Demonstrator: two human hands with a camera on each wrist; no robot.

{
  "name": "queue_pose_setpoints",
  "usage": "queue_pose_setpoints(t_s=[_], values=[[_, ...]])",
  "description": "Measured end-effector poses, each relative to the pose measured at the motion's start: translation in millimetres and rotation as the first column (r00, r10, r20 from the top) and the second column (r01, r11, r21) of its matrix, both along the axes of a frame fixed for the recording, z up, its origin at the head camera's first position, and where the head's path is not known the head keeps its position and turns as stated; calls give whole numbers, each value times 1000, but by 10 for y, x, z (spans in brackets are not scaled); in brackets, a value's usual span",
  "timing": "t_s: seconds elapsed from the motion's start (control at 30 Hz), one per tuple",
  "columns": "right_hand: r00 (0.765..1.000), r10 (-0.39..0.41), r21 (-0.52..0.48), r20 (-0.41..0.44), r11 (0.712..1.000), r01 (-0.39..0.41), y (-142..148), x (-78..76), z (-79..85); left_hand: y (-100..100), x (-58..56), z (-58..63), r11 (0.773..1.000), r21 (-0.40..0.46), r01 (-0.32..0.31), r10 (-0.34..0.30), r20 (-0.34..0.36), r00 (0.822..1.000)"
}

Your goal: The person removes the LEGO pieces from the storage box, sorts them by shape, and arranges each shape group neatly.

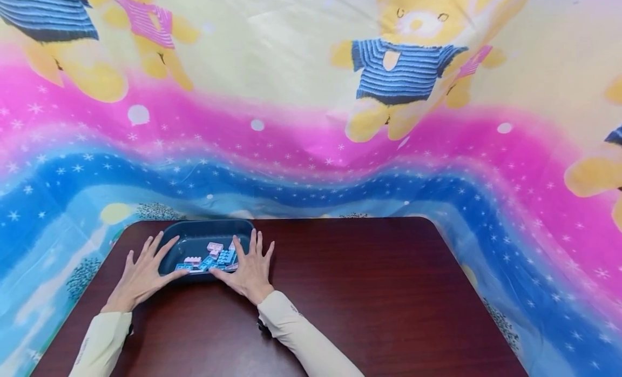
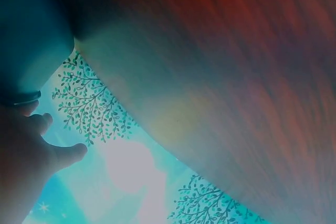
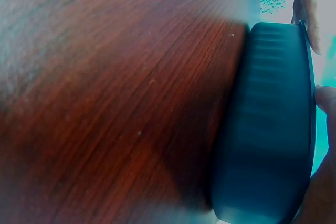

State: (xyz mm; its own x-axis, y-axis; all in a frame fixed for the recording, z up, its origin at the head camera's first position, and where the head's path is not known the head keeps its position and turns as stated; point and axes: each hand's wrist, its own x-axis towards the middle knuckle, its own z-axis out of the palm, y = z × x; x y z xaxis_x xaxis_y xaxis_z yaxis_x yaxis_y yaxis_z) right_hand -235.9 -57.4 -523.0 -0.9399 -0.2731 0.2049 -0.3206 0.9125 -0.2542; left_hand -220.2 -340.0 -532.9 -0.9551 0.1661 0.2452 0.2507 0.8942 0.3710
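Observation:
A dark blue-green tray [image 1: 191, 237] stands at the table's far left. Several pink and blue toy building bricks [image 1: 225, 256] lie inside, mostly toward its near right part. My left hand [image 1: 146, 274] is at the tray's left end, fingers spread and straight, thumb along the near rim. Across from it, my right hand [image 1: 250, 269] spreads over the right end, its thumb at the near rim in front of the bricks. The right wrist view shows the tray's outer wall [image 3: 268, 124] with both thumbs at its rim. In the left wrist view, the left hand [image 2: 26, 161] appears dark beside the tray.
The dark red-brown wooden table [image 1: 379, 290] extends to the right of the tray. Behind it hangs a cloth [image 1: 301, 150] printed with bears and coloured bands, close to the table's far edge.

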Motion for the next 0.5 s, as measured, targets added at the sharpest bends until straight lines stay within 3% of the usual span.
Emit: queue_pose_setpoints(t_s=[0.5], values=[[999,35,-71,2,997,-34,133,-11,-63,141,55,-23,1000,23,-18,18,3,1000]])
